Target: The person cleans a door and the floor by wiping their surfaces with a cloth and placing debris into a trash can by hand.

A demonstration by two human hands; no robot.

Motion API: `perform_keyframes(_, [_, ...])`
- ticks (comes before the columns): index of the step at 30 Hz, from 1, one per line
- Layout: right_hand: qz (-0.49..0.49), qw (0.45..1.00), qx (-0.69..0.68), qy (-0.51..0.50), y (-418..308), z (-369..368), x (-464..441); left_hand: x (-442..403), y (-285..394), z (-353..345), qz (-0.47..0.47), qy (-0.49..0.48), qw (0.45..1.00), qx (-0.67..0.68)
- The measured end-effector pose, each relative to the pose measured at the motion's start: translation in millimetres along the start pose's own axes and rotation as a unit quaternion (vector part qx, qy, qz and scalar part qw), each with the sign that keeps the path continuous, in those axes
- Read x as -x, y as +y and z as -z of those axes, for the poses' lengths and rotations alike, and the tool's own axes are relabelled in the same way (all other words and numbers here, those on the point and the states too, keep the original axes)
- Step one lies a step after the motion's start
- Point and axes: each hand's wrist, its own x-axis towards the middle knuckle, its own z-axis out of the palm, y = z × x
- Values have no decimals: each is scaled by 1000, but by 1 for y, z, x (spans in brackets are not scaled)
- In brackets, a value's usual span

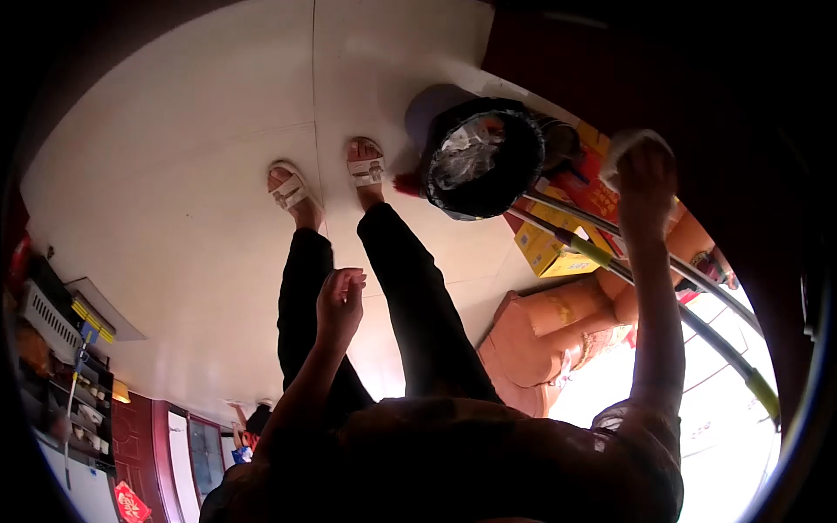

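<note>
My right hand (649, 179) reaches out to the right, its fingers closed on a white cloth (629, 146) bunched up under the palm. The cloth lies against a dark brown surface (697, 105), though shadow hides where they touch. My left hand (341, 302) hangs in front of my legs with its fingers curled in, and nothing shows in it. Below and left of the right hand stands a trash can lined with a black bag (488, 196), with crumpled clear plastic (468, 157) inside.
Metal poles with yellow-green sleeves (593, 250) lean past a yellow box (549, 244). A large orange-brown figure (540, 340) stands by the bright area at right. Pale floor (192, 192) spreads under my sandals (292, 186). Another person (255, 423) is far at lower left, near shelves (87, 410).
</note>
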Motion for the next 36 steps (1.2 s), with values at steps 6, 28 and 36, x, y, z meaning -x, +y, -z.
perform_keyframes(6, [106, 989, 47, -94, -66, -119, -88, -38, -32, -8, 13, -5, 1000, 15])
perform_keyframes(28, [-1, 881, -283, -380, -119, -274, -174, -196, 42, -129, -142, -106, 968, -180])
perform_keyframes(36, [-182, 490, -842, -133, -103, -368, -105, -195, 14, -128, -154, -76, 962, -214])
